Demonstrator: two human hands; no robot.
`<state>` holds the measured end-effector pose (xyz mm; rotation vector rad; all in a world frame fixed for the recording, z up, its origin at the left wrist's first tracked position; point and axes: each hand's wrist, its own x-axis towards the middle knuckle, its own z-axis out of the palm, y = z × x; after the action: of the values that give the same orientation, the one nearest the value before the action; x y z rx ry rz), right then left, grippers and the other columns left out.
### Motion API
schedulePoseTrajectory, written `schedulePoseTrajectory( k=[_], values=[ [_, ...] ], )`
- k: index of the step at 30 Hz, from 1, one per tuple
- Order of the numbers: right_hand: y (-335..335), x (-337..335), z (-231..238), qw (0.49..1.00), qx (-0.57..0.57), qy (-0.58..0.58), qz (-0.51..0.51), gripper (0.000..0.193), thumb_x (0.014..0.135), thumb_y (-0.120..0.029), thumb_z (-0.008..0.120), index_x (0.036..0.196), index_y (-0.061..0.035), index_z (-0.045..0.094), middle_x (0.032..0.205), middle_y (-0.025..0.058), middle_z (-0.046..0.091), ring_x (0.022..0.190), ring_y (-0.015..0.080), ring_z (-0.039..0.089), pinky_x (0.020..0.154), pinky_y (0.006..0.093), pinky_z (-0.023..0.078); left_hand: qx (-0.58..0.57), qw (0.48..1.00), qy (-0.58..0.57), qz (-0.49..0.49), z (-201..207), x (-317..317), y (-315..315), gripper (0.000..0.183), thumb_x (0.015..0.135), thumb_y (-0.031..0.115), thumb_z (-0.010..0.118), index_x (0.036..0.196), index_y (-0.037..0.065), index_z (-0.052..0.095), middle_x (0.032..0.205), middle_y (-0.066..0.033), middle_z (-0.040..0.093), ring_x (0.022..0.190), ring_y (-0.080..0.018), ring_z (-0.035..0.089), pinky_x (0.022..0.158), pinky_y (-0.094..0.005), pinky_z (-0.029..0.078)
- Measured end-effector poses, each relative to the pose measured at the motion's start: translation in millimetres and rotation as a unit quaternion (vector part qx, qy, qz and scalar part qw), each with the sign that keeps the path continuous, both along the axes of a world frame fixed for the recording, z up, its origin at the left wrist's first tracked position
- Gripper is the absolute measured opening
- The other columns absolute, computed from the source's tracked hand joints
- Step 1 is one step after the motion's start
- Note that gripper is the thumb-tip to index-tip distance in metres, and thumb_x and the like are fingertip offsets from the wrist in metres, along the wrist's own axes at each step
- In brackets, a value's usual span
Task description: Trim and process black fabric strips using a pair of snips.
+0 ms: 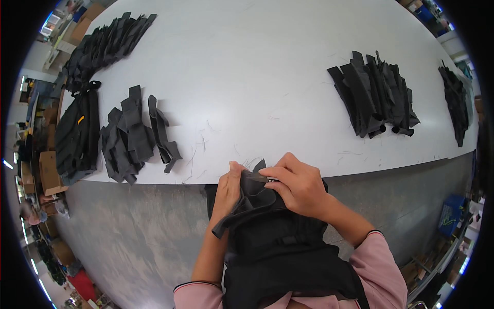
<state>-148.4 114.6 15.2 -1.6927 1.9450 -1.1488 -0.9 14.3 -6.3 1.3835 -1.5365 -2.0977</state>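
At the table's near edge my left hand [228, 191] is closed on a dark grey fabric piece [253, 200], which is folded and hangs down over my black apron [280, 257]. My right hand [302, 186] is closed just to the right of it, by the fabric's upper edge. Between its thumb and fingers is a small metal tool [271, 180] that looks like thread snips. Most of the tool is hidden by the fingers. Its tip points left, at the fabric near my left thumb.
On the white table [236, 72] lie loose threads [203, 141]. A few dark fabric pieces [135, 131] sit at the left, beside a black bag [78, 134] and a long fabric pile [105, 46]. Another pile [374, 95] lies at the right, with dark fabric [455, 103] beyond.
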Motion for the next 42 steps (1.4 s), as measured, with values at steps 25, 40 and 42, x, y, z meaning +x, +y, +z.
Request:
schedulePoseTrajectory(
  k=[25, 40, 42],
  values=[
    [-19.7, -20.4, 18.8, 0.947, 0.026, 0.131, 0.294, 0.015, 0.073, -0.013, 0.067, 0.084, -0.0079, 0.058, 0.078, 0.0045, 0.048, 0.056, 0.021, 0.048, 0.052, 0.0313, 0.04, 0.074, 0.995, 0.012, -0.059, 4.0, 8.4, 4.3, 0.06, 0.098, 0.053, 0.032, 0.078, 0.002, 0.058, 0.069, 0.0018, 0.051, 0.067, -0.007, 0.044, 0.061, -0.0225, 0.037],
    [15.9, -9.3, -27.3, 0.984, -0.128, 0.081, 0.094, 0.032, 0.053, -0.002, 0.065, 0.084, -0.0107, 0.065, 0.062, 0.002, 0.042, 0.051, 0.0191, 0.048, 0.044, 0.0324, 0.037, 0.125, 0.982, 0.14, 0.005, 9.0, 13.0, 6.0, 0.031, 0.095, 0.024, 0.05, 0.118, 0.003, 0.053, 0.084, -0.0004, 0.053, 0.081, -0.0087, 0.05, 0.076, -0.0249, 0.043],
    [11.5, -15.8, -28.6, 0.978, -0.165, 0.107, 0.074, 0.021, 0.055, -0.004, 0.064, 0.075, -0.0109, 0.064, 0.059, 0.0011, 0.037, 0.049, 0.0171, 0.046, 0.042, 0.0306, 0.036, 0.069, 0.988, 0.138, -0.028, 7.1, 18.7, 6.8, 0.035, 0.093, 0.021, 0.052, 0.123, 0.003, 0.05, 0.09, -0.0027, 0.054, 0.085, -0.0099, 0.051, 0.079, -0.026, 0.044]
  ],
)
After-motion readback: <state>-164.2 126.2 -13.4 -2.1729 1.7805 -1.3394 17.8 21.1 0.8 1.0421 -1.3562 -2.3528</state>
